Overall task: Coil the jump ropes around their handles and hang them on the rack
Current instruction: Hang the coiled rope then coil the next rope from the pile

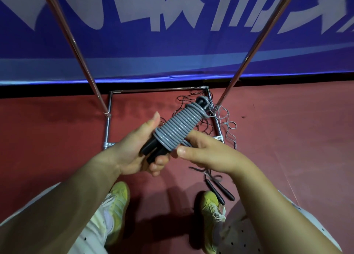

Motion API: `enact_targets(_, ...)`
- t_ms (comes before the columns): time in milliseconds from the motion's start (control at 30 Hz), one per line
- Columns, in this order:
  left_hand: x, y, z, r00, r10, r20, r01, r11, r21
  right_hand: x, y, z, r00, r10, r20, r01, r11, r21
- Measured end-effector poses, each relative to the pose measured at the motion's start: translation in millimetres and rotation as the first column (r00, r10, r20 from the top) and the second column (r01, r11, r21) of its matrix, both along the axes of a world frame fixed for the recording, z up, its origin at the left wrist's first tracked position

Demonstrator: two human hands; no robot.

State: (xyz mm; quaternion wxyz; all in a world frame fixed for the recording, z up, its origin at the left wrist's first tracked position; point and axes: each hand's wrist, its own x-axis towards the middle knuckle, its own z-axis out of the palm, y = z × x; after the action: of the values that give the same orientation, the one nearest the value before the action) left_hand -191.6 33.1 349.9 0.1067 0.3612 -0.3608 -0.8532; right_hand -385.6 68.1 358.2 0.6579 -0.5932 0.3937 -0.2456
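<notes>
A blue banner (172, 43) is filling the back of the view, with a red floor (57, 129) running beneath it. The rack (157, 90) is standing on that floor just ahead of the person, its two chrome poles slanting up out of view and its base frame lying flat; the hanging bar is not showing. Inside and beside the right edge of that frame, loose ropes (224, 119) are lying in a tangle, and it cannot be told how many. Another rope (218, 188) with black handles is lying by the right shoe (212, 211). No containers are showing here. Between the hands, a grey rope (178, 127) is sitting in tight turns around its paired black handles (153, 150), held up in front of the rack base. The left hand (134, 146) is gripping the near ends of the handles, thumb raised alongside the coil. The right hand (203, 152) is pinching the coil's lower end, seemingly holding the rope's tail, though the tail itself is hidden. The winding step is looking nearly finished; the next move is likely calling for tucking that end so the turns are staying tight, then lifting the bundle up to the rack's bar.
</notes>
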Motion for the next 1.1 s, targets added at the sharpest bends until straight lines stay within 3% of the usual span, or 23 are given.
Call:
enact_targets(67, 5, -3, 1, 0.997, 0.066, -0.034, -0.065, 0.998, 0.011, -7, 0, 0, 0.999, 0.023, -0.04, -0.022, 0.999, 0.038)
enact_targets(167, 9, -8, 3, 0.993, 0.116, -0.033, -0.115, 0.993, 0.016, -12, -5, -5, 0.967, -0.047, -0.248, 0.024, 0.995, -0.096)
enact_targets(267, 5, -9, 2, 0.991, 0.134, 0.029, -0.134, 0.991, 0.015, -13, -8, -10, 0.871, -0.067, -0.486, -0.028, 0.982, -0.185)
enact_targets(333, 1, -9, 2, 0.987, 0.145, 0.075, -0.147, 0.989, 0.022, -12, -8, -11, 0.837, -0.079, -0.542, -0.018, 0.985, -0.172)
enact_targets(500, 4, -11, 3, 0.982, 0.13, 0.137, -0.126, 0.991, -0.036, -10, -6, -11, 0.861, -0.063, -0.505, 0.01, 0.994, -0.107)
enact_targets(633, -2, -8, -2, 0.914, 0.25, 0.32, -0.154, 0.943, -0.295, -1, -2, -12, 0.919, -0.059, -0.389, 0.056, 0.998, -0.02)
enact_targets(733, -11, -5, -12, 0.859, 0.32, 0.401, -0.087, 0.861, -0.501, 16, 2, -15, 0.964, -0.161, -0.213, 0.199, 0.964, 0.174)
enact_targets(800, -13, -5, -16, 0.831, 0.37, 0.416, -0.008, 0.756, -0.655, 20, 0, -12, 0.956, -0.274, -0.101, 0.292, 0.884, 0.364)
enact_targets(900, -12, -2, -17, 0.736, 0.397, 0.549, 0.24, 0.605, -0.759, 17, -5, -5, 0.925, -0.378, -0.036, 0.335, 0.768, 0.546)
enact_targets(1000, -15, 4, -16, 0.667, 0.35, 0.657, 0.493, 0.454, -0.742, 17, -3, -7, 0.919, -0.34, -0.2, 0.393, 0.829, 0.397)
enact_targets(1033, -15, 6, -18, 0.688, 0.334, 0.644, 0.481, 0.453, -0.75, 17, -3, -10, 0.906, -0.335, -0.258, 0.409, 0.852, 0.327)
enact_targets(1100, -13, 6, -18, 0.774, 0.253, 0.58, 0.369, 0.566, -0.738, 17, -2, -15, 0.886, -0.336, -0.319, 0.415, 0.882, 0.224)
